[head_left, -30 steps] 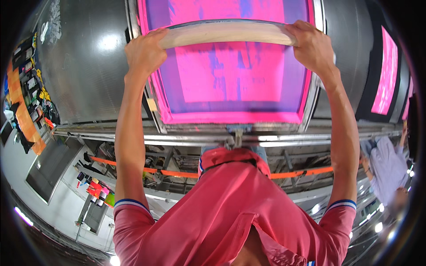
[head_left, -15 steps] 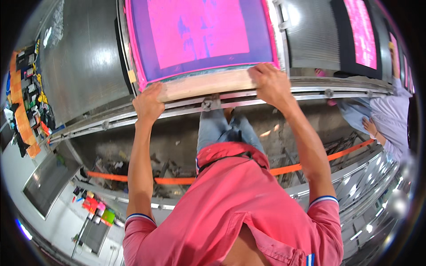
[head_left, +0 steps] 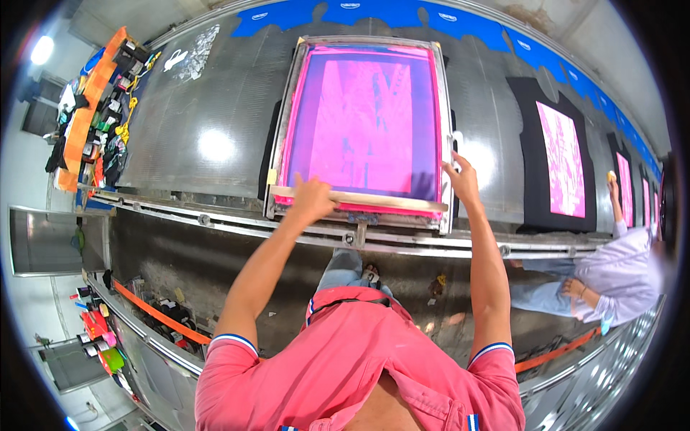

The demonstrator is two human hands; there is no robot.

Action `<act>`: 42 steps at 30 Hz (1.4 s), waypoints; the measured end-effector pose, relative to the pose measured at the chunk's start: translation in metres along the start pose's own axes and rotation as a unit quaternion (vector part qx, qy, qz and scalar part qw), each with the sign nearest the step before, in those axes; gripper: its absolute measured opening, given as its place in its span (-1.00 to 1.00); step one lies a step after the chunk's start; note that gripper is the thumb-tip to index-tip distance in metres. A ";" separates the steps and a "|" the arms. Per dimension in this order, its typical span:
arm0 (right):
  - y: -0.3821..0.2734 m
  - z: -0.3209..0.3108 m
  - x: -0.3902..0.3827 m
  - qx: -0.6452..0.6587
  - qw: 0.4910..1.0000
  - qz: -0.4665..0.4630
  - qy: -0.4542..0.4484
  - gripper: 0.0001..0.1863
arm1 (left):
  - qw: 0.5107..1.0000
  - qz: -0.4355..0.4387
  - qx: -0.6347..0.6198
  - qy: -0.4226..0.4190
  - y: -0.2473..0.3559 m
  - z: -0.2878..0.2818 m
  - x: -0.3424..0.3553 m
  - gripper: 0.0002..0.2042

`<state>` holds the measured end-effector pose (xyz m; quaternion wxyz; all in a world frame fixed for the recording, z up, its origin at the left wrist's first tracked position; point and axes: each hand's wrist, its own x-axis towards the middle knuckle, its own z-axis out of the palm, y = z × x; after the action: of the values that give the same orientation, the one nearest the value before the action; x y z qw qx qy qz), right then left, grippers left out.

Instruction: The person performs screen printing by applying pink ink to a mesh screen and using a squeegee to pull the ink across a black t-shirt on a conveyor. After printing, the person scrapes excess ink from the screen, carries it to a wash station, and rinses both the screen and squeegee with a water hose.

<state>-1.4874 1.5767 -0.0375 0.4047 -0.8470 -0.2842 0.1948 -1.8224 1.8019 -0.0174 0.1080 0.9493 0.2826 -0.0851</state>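
A screen frame (head_left: 294, 118) with pink ink over blue mesh lies on the metal print table. The wooden squeegee (head_left: 388, 201) rests along the screen's near edge. My left hand (head_left: 310, 197) grips it near its left end. My right hand (head_left: 462, 179) is off the squeegee, its fingers curled at the right side rail of the screen frame, just below a small white fitting (head_left: 457, 141). A metal clamp (head_left: 359, 233) sits under the frame's near edge, by the rail.
Black garment pieces with pink prints (head_left: 532, 158) lie rightward along the metal table (head_left: 194, 115), with blue pieces (head_left: 345, 16) along its far edge. A co-worker (head_left: 604, 280) stands at right by the rail (head_left: 180, 212). Ink containers and an orange board (head_left: 93, 108) are at left.
The squeegee came down from the screen's upper part to its near edge. My right hand has let go of it and moved to the frame's right side. The view now takes in more table.
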 end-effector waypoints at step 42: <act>0.050 -0.023 0.124 0.161 0.977 0.069 0.122 -0.70 | 0.986 0.030 -0.167 -0.007 0.062 0.014 -0.001 -0.86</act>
<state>-1.3639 1.6172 -0.0765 0.5528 -0.8059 -0.1384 0.1605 -1.7907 1.7469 -0.0210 0.2691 0.9254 0.2639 -0.0399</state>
